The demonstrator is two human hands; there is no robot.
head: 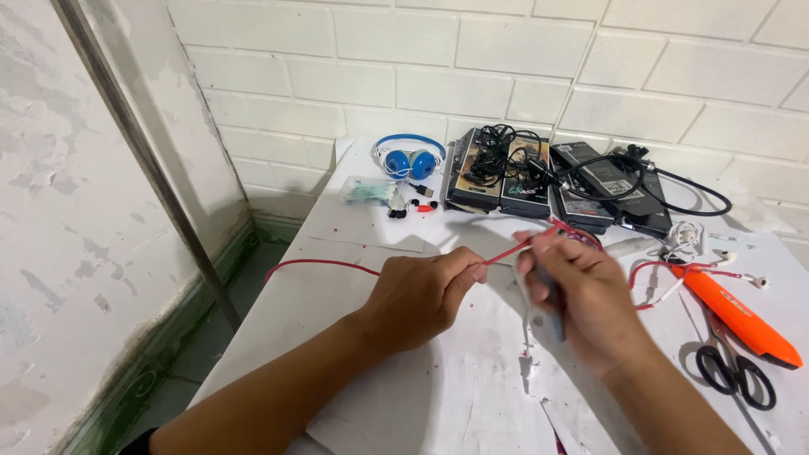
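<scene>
Left hand [419,297] grip pinches the red wire [506,252]. Right hand [575,286], just beside it, grips the same wire; scissors [731,364] lie right of that hand on the counter [455,396].

We see our own two bare forearms and hands, the left hand [421,295] and the right hand [581,295]. No rings, watch or gloves show on them. At our left elbow, a dark sleeve edge [139,442] peeks in at the bottom of the view.
</scene>
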